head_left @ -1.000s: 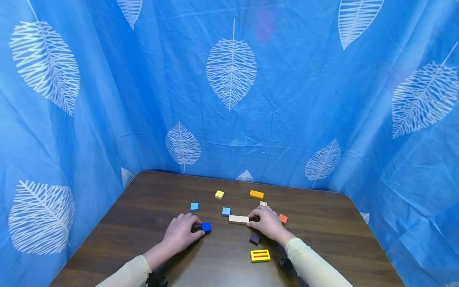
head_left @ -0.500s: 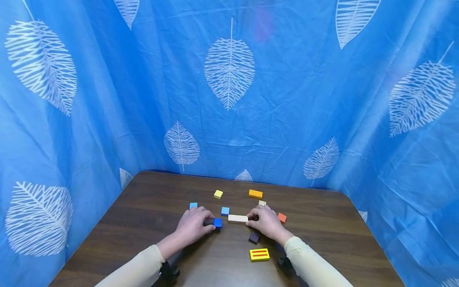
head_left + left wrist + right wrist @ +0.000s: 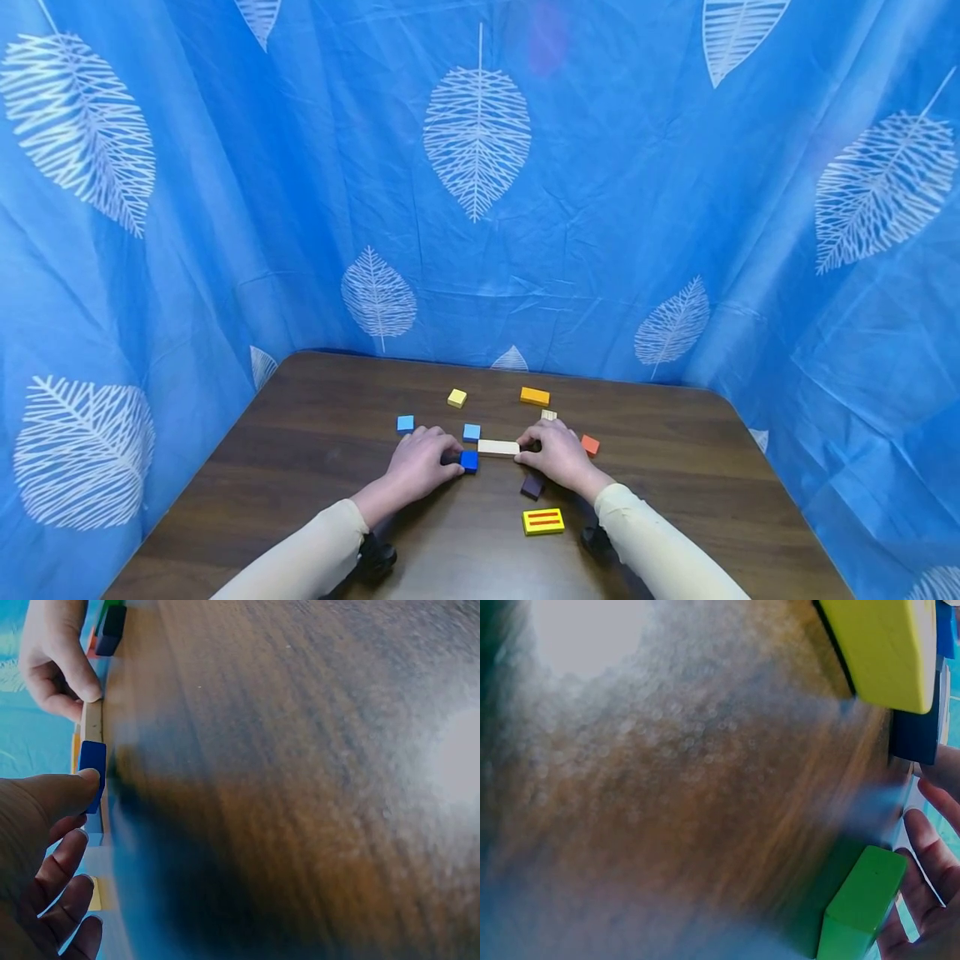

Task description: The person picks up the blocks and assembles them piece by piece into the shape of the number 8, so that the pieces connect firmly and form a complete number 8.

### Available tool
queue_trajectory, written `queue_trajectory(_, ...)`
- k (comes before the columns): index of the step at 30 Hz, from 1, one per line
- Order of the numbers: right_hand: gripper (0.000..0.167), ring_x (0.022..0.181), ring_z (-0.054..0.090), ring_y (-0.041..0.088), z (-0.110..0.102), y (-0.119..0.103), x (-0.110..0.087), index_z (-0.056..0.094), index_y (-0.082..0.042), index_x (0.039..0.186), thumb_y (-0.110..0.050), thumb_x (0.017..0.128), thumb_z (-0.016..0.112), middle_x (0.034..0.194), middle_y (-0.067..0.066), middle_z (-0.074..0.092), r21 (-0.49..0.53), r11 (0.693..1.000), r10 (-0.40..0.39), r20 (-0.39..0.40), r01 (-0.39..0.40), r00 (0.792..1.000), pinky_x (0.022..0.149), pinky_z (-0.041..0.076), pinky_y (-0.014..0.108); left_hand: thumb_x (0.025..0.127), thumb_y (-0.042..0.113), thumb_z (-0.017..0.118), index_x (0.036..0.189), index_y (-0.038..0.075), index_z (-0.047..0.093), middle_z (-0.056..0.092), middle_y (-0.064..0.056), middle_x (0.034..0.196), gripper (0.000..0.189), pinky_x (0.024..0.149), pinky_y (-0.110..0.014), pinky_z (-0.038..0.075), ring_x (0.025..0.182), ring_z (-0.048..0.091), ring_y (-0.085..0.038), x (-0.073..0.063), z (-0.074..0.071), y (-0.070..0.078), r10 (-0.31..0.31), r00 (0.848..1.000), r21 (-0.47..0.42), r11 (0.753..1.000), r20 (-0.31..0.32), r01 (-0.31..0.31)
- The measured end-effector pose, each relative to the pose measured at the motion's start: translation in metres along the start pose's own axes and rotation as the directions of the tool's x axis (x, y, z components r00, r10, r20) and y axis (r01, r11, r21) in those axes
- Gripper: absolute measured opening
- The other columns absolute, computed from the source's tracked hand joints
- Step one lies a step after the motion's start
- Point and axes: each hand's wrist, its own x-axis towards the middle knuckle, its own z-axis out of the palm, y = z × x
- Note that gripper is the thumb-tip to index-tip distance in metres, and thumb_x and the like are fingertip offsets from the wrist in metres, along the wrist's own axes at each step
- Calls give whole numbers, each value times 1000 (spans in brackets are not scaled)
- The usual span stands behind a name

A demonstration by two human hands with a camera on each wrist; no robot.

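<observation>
My left hand [image 3: 423, 461] pinches a dark blue block [image 3: 469, 462] between thumb and fingers, just off the left end of a long cream wooden block [image 3: 498, 448]. In the left wrist view the thumb lies against the near face of the blue block [image 3: 92, 769], which overlaps the cream block's end. With thumb and index finger, my right hand [image 3: 561, 457] holds the cream block's right end. A light blue block [image 3: 472, 432] stands right behind the blue one. The right wrist view shows the right hand's fingers [image 3: 930, 847] partly hidden behind other blocks.
Nearer me lie a dark block [image 3: 532, 486] and a yellow block with red stripes [image 3: 543, 522]. A red-orange block [image 3: 590, 446] and a green block [image 3: 866, 892] are by the right hand. Farther back are orange [image 3: 535, 396], pale yellow [image 3: 457, 398] and another light blue block [image 3: 405, 424].
My left hand has slid the blue block rightward along the table, up to the left end of the cream block. The right hand has kept its hold on the cream block.
</observation>
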Motion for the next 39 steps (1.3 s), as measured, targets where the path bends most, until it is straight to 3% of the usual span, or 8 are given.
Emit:
queue_trajectory(9,13,103,54,20,-2,-1,1,78,-26,95,-33,86,85,92,-14,63,7,1000,26,20,-26,999,89,42,46,84,34,86,101,17,78,63,6,91,25,74,-35,42,85,52,-17,0,4,-2,-10,1000,-34,999,11,10)
queue_trajectory(19,14,104,53,21,-3,0,1,79,-25,97,-32,86,84,93,-13,63,19,999,27,39,-28,999,90,41,47,84,39,84,109,16,78,63,6,92,35,76,-35,43,86,51,-16,2,4,-2,-30,998,-33,999,56,32)
queue_trajectory(39,13,103,53,20,-4,-1,1,78,-25,95,-32,86,85,92,-13,62,29,999,20,28,-20,999,88,41,46,87,36,82,108,16,78,66,5,94,30,81,-40,46,91,55,-18,4,7,-5,-28,998,-78,996,53,32)
